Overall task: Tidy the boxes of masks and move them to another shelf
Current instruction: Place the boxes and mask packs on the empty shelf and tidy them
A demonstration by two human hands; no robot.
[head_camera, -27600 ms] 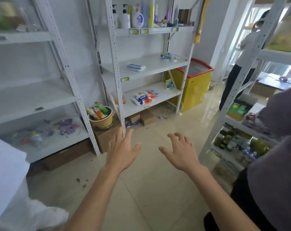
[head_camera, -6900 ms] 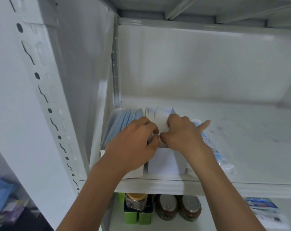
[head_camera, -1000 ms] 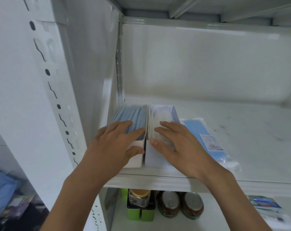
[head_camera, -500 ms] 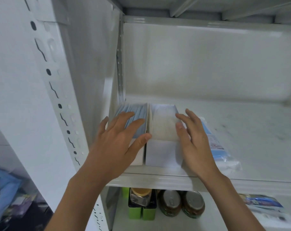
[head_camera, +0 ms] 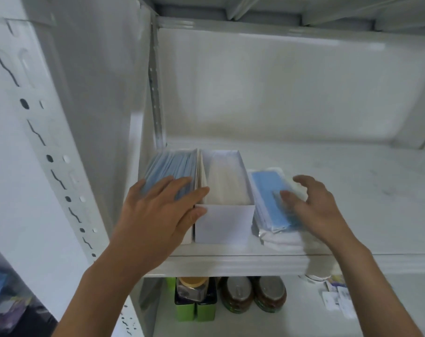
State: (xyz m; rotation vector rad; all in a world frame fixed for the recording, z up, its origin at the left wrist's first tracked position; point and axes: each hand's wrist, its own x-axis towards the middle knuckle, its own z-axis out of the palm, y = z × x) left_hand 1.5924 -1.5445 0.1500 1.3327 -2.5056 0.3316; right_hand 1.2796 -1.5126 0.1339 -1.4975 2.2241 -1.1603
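Two open white boxes stand side by side at the left end of a white shelf. The left box holds blue masks, the right box holds white masks. My left hand rests flat on the near end of the left box, fingers spread, thumb against the right box's front corner. To the right of the boxes lies a clear plastic packet of blue masks on top of a white packet. My right hand hovers with spread fingers over that packet's right side, fingertips touching it.
The shelf's left upright and side wall stand close beside the left box. The shelf stretches bare to the right. On the shelf below are green boxes, a lidded jar, two brown jars and small packets.
My right hand has left the white-mask box and moved right onto the blue packet. My left hand stays on the left box. The view has shifted slightly.
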